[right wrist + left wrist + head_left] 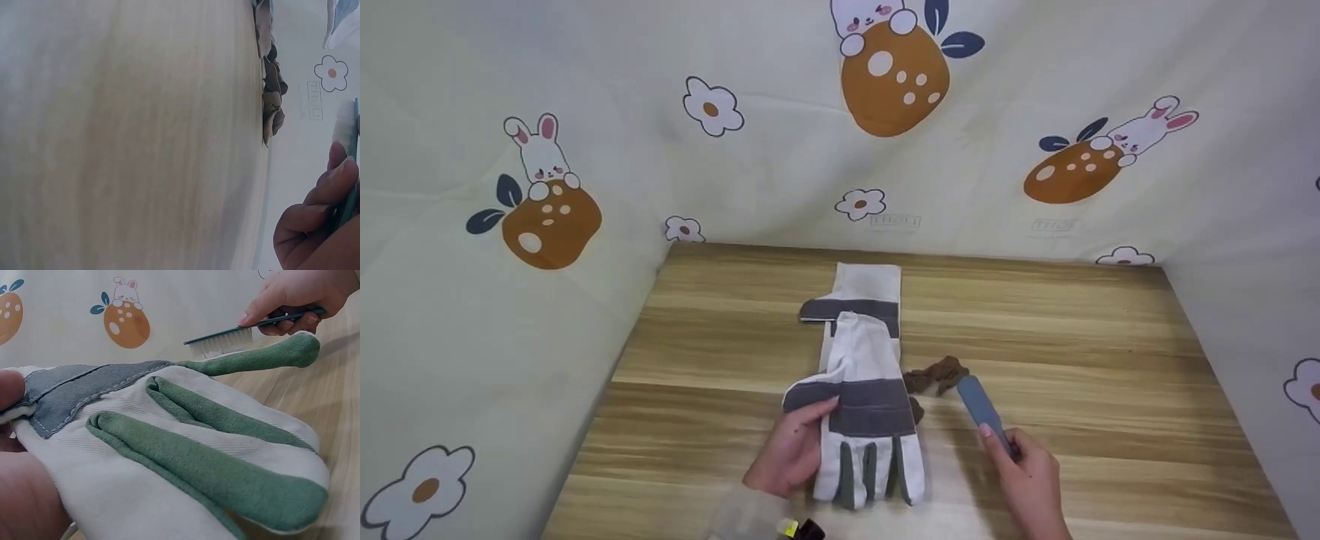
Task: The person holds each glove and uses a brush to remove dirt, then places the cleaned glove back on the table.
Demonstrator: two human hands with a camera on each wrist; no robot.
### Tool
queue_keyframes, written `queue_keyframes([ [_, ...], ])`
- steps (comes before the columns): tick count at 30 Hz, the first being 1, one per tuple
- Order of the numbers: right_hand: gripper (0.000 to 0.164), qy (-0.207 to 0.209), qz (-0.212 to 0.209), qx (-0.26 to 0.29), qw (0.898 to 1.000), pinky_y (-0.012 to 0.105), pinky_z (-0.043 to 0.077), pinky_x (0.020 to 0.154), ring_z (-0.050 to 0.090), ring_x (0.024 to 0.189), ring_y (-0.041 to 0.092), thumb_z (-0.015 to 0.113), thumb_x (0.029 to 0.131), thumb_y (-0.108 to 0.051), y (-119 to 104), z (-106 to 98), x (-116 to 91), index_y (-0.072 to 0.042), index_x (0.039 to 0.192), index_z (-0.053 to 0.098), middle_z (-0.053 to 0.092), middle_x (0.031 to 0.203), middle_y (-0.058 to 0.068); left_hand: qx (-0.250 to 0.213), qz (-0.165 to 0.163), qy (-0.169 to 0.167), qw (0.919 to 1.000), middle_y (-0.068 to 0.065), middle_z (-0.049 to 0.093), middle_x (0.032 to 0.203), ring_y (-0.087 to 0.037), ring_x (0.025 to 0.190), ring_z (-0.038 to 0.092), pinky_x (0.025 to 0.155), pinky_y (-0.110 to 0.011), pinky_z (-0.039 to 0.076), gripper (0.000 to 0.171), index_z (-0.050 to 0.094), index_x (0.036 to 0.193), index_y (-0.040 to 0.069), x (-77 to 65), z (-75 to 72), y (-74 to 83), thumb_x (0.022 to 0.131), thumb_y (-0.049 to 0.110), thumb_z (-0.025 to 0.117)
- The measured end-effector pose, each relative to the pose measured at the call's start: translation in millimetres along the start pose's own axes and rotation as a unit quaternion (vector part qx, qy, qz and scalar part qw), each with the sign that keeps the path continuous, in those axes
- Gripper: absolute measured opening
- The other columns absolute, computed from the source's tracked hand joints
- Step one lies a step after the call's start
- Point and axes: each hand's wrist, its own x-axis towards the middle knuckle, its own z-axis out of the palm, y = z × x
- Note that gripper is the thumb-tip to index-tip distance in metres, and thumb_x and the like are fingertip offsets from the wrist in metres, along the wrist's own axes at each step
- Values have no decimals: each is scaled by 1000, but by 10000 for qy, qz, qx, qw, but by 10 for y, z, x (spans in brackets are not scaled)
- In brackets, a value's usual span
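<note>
A white work glove with grey patches and green finger strips [877,409] is held up in front of me, its fingers pointing toward me. My left hand [791,450] grips its left side, the thumb lying over the grey patch. My right hand [1030,469] holds a blue-green brush [981,403] by the handle; its pale bristles [225,343] face down in the left wrist view. The brush is to the right of the glove. In the right wrist view, curled fingers [332,185] wrap the brush handle.
A second white and grey glove [868,281] lies behind, partly covered by the held one. Brown crumpled pieces [945,373] lie on the wooden table [1072,330] by the brush tip. A printed cloth [780,172] stands round the table's back and sides.
</note>
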Motion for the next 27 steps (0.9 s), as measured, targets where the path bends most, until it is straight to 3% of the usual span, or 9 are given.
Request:
queue_keyframes([
  [14,60,-151,175,-2,9997,26,38,50,45,63,18,53,75,-67,21,9,-3,-9,84,61,49,68,5,2,-62,255,9997,-19,43,133,-31,125,37,105,-41,28,48,29,134,-6,23,9,25,91,7,45],
  [21,58,-130,86,69,9999,25,38,50,46,62,18,53,75,-66,32,21,7,-10,83,61,50,68,5,196,53,653,9977,-17,50,125,-29,120,43,104,-40,30,41,38,129,-5,55,-4,28,90,7,47],
  [27,59,-128,35,16,9999,25,38,49,46,61,18,53,74,-68,2,24,35,-10,81,61,50,68,5,186,85,519,9984,-16,49,128,-29,122,42,105,-39,29,42,37,130,-4,114,-29,50,91,9,46],
])
